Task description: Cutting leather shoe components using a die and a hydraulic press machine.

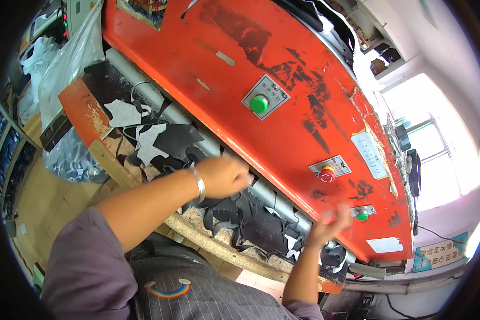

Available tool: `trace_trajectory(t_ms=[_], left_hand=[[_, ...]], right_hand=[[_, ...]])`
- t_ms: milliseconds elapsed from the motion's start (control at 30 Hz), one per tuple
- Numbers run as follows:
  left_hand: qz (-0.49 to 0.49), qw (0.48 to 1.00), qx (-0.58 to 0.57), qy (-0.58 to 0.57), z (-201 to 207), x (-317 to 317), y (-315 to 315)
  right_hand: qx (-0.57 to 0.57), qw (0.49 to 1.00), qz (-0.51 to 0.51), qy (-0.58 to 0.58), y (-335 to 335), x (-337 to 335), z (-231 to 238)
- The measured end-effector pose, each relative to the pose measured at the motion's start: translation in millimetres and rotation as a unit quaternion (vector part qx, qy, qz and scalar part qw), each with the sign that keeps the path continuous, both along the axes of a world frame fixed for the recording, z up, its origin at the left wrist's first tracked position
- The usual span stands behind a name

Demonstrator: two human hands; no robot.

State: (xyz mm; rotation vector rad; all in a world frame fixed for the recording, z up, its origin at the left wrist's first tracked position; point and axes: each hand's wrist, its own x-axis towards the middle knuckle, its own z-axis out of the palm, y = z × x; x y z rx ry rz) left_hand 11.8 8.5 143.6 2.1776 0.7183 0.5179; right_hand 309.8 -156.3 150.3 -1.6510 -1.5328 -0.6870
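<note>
My left hand (224,177), with a silver bangle at the wrist, is held above the machine's bed in front of the silvery bar (144,88). Its fingers are curled closed; whether anything is in them is hidden. My right hand (329,225) is raised in front of the big orange machine panel (288,138), just left of the lower green button (362,217). Motion smears its fingers. Beneath my hands lie black sheet scraps (245,213) with cut-out gaps. Pale grey cut pieces (150,143) rest on the bed to the left.
A red knob (327,174) and an upper green button (258,104) stick out from the panel. A worn wooden rail (208,234) runs along the bed's near edge. Clear plastic bags (72,69) hang at the left. A bright window (429,138) is at the right.
</note>
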Motion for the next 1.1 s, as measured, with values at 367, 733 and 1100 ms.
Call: trace_trajectory(t_ms=[367,733,1100], left_hand=[[-0.163,0.873,-0.444,0.123,-95,-47,-72],[-0.244,0.844,-0.469,0.087,-154,-120,-142],[-0.033,0.950,-0.301,-0.081,-115,-164,-118]], right_hand=[[-0.432,0.865,0.254,0.019,-70,-196,-79],[-0.566,0.742,0.354,0.066,-85,-223,-71],[-0.526,0.795,0.278,-0.122,103,-224,-71]])
